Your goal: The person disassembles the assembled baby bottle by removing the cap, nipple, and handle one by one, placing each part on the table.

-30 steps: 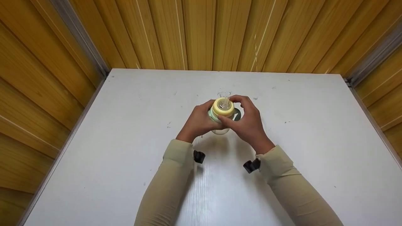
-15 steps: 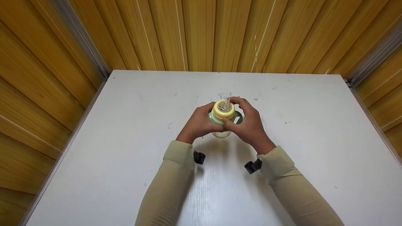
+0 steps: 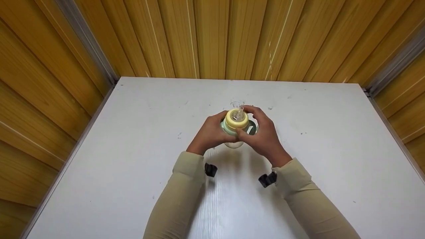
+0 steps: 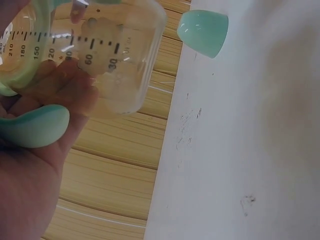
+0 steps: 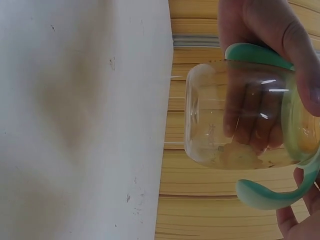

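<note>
A clear baby bottle (image 5: 240,115) with measuring marks is held off the table between both hands. Its yellow collar (image 3: 234,124) and clear spout (image 3: 239,115) face up toward the head camera. My left hand (image 3: 210,131) grips the bottle around its body, beside a green handle (image 4: 37,127); the fingers show through the clear wall in the left wrist view. The right hand (image 3: 265,134) holds the yellow collar between thumb and fingers. The other green handle (image 3: 252,127) sits within the right hand's curve. A mint-green cap (image 4: 204,32) stands on the table beyond the bottle.
The white table (image 3: 132,166) has dark scuff marks. Wood-look panel walls (image 3: 212,39) rise behind it and at both sides. A black wrist mount (image 3: 211,169) sticks out at the left sleeve, another black mount (image 3: 267,179) at the right.
The whole head view has shifted slightly, so table and bottle appear a little lower. The spout's tip has come into clearer sight beside the right fingers. Both hands keep their hold.
</note>
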Tool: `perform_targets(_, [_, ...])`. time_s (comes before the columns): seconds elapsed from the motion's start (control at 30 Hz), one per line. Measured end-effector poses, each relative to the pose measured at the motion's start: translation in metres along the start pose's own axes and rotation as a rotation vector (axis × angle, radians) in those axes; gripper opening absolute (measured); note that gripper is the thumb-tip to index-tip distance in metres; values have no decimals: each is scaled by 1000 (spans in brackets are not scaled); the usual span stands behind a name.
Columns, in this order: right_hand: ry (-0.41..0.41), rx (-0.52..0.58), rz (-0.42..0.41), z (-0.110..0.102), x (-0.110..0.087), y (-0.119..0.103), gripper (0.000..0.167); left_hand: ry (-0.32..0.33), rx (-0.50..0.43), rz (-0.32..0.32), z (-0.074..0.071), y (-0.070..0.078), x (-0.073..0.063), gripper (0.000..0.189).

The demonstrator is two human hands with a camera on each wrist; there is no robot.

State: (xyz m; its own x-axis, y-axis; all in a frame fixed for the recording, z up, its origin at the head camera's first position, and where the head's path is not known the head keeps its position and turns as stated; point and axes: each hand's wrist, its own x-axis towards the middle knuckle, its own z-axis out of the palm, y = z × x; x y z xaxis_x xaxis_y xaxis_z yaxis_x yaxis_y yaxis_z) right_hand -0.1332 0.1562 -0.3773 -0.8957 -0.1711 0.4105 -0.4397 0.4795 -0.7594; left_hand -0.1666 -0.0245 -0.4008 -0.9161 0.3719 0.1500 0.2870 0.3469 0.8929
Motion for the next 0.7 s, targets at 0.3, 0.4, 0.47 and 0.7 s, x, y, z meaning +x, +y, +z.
perform_targets(0.3, [103, -115, 29, 6, -3, -4, 57, 39, 80, -6, 4, 0, 0, 79])
perform_targets(0.4, [142, -134, 19, 9, -3, -4, 58, 47, 94, -3, 6, -1, 0, 75])
perform_targets(0.47, [160, -140, 2, 10, -2, -3, 59, 53, 99, 2, 7, -1, 0, 74])
perform_targets(0.7, [151, -137, 7, 8, 3, -4, 62, 58, 105, 7, 6, 3, 3, 75])
